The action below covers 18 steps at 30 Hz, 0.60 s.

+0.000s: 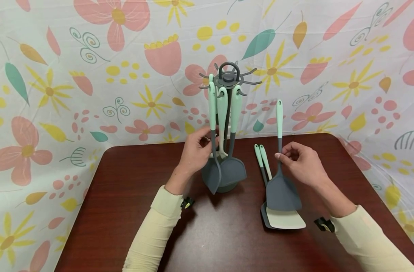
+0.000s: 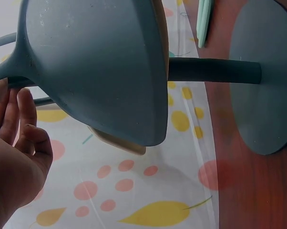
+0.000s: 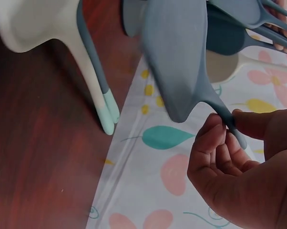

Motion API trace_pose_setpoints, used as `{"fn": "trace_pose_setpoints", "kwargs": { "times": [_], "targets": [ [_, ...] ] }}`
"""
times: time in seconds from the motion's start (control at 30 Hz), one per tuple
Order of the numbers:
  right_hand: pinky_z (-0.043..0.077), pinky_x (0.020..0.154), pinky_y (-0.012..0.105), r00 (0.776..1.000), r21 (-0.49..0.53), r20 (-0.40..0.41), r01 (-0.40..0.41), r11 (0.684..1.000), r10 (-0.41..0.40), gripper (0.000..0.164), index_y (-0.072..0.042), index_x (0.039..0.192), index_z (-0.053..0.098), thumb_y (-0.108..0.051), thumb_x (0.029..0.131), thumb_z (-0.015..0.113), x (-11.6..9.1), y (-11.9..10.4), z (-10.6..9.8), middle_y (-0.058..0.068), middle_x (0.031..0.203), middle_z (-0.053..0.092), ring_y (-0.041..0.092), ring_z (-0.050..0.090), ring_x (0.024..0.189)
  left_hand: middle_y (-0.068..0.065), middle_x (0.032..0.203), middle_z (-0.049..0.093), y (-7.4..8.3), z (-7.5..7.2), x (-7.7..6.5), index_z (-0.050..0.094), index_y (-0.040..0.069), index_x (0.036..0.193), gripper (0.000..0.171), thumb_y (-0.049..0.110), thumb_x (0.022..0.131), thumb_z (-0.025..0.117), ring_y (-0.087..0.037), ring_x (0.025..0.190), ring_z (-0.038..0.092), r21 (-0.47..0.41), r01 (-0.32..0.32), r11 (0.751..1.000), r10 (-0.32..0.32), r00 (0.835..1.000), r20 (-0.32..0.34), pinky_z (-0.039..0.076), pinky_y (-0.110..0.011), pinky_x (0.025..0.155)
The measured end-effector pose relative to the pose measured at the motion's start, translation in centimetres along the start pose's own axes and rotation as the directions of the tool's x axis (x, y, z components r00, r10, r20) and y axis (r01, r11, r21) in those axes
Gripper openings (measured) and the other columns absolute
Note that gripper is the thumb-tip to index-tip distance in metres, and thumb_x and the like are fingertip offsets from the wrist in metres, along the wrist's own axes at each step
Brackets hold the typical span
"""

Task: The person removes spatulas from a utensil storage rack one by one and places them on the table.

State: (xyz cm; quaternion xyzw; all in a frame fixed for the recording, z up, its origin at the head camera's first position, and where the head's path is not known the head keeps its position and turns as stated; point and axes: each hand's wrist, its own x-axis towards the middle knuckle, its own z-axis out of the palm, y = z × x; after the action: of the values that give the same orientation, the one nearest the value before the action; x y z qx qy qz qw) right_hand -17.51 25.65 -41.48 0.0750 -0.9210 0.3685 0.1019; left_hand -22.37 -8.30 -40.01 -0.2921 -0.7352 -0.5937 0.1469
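Note:
On the left, a dark grey utensil rack (image 1: pixel 229 78) with radiating hooks bears several grey and cream utensils with mint handles. My left hand (image 1: pixel 197 149) pinches the shaft of the leftmost grey utensil (image 1: pixel 214 181), whose blade is turned nearly edge-on in the head view. In the left wrist view, a broad grey blade (image 2: pixel 96 62) hides part of that grip. To the right, my right hand (image 1: pixel 303 162) pinches the neck of a grey spatula (image 1: pixel 283 192) between thumb and fingers. Its mint handle points up; its blade hangs above a cream spatula (image 1: pixel 286 220).
The cream spatula lies on another dark grey utensil (image 1: pixel 265 219) on the brown table (image 1: pixel 132 196), their mint handles side by side toward the back. The rack's round base (image 2: pixel 262 109) rests on the table. A floral cloth (image 1: pixel 145 75) hangs behind the table.

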Motion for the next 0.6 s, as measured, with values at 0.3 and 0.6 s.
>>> {"fn": "trace_pose_setpoints", "kwargs": {
  "times": [0.3,0.6],
  "targets": [
    [0.049,0.052,0.030,0.998,-0.008,0.054,-0.040,0.999,0.041,0.019,-0.008,0.097,0.068,-0.023,0.100,0.077,-0.6,0.7,0.0,0.009,0.082,0.071,0.015,0.062,0.063,-0.005,0.090,0.072,0.0,0.0,0.0,0.076,0.009,0.123,0.021,0.010,0.103,0.071,-0.021,0.071,0.064,-0.011,-0.007,1.000,0.007,1.000,-0.002,0.053,-0.031,0.066],
    [0.053,0.055,0.031,0.983,0.028,0.145,-0.121,0.992,0.116,0.022,-0.004,0.099,0.066,-0.024,0.103,0.074,-0.8,1.3,0.0,0.010,0.077,0.070,0.020,0.067,0.066,-0.004,0.088,0.071,-0.1,0.1,-0.1,0.077,0.009,0.124,0.021,0.010,0.103,0.071,-0.018,0.072,0.063,-0.007,0.001,1.000,-0.001,1.000,-0.005,0.053,-0.031,0.066]
  ]
}}
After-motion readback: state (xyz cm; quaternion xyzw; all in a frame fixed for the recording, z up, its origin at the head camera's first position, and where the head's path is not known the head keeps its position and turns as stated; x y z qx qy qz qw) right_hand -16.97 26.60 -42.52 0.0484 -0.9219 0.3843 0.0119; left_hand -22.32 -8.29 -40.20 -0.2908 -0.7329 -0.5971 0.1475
